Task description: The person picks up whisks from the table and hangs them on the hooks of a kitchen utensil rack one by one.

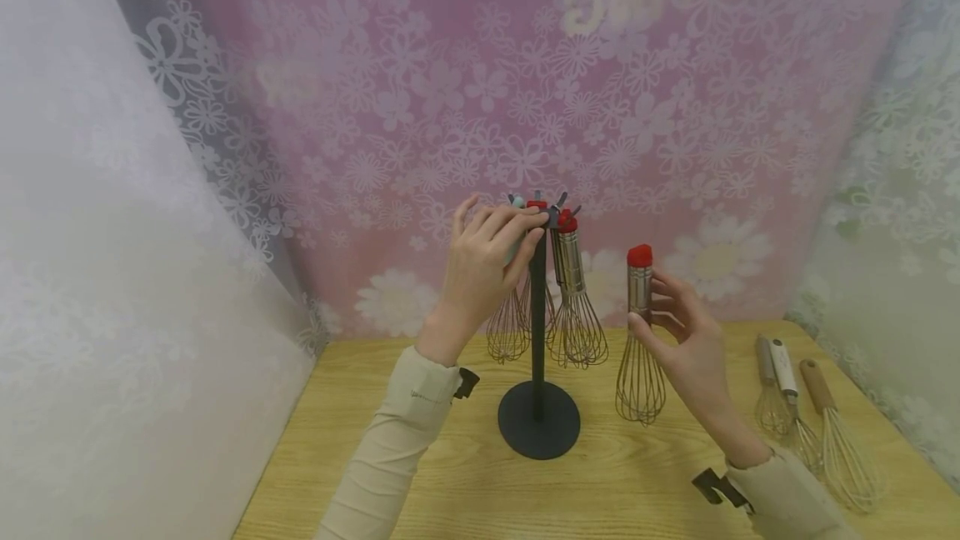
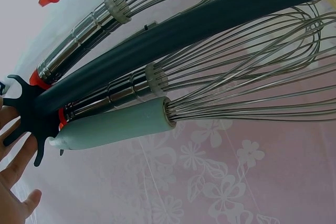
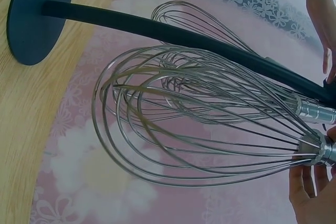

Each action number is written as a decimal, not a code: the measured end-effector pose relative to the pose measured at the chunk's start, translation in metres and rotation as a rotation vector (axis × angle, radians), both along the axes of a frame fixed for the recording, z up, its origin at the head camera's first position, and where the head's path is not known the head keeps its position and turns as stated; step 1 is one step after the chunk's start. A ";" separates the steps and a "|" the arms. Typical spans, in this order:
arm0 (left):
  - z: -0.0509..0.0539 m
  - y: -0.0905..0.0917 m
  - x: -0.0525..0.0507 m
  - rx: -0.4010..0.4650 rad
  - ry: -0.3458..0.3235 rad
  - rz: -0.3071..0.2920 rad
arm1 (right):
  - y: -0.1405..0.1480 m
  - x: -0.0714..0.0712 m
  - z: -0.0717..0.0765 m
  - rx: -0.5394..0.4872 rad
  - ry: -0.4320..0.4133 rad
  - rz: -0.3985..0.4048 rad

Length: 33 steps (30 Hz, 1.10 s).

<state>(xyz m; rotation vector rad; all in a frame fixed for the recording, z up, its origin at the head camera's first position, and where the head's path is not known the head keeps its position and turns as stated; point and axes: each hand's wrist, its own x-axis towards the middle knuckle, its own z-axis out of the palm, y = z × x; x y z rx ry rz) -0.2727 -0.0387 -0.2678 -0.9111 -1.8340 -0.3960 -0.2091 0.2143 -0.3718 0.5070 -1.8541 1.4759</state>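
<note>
A black stand [image 1: 538,315] with a round base and hooks at its top holds several hanging whisks, among them a steel one with a red end [image 1: 572,261] and one with a pale green handle [image 2: 115,124]. My left hand [image 1: 487,261] rests on the hooked top of the stand, fingers extended over it. To the right of the stand, my right hand [image 1: 686,340] pinches the steel handle of another red-ended whisk [image 1: 640,286], upright with its wires downward and apart from the stand. In the right wrist view that whisk's wires [image 3: 210,166] overlap the hanging ones.
At the right of the wooden table [image 1: 375,440] lie a small grey-handled whisk [image 1: 767,361], a white-handled whisk [image 1: 784,369] and a wooden-handled whisk [image 1: 817,386]. A flowered pink cloth [image 1: 420,123] stands behind, with pale cloth at both sides.
</note>
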 end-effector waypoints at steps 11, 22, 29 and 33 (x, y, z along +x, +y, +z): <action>0.000 0.000 0.000 0.000 -0.001 0.002 | -0.004 0.000 0.005 -0.003 0.020 0.027; 0.000 0.000 0.000 0.001 -0.007 0.001 | -0.009 0.002 0.014 0.003 -0.004 0.021; 0.001 0.000 0.000 -0.001 -0.005 0.006 | -0.011 0.002 0.019 0.019 0.016 0.022; 0.001 0.000 0.001 0.001 -0.009 -0.002 | -0.012 0.001 0.022 0.034 0.019 0.018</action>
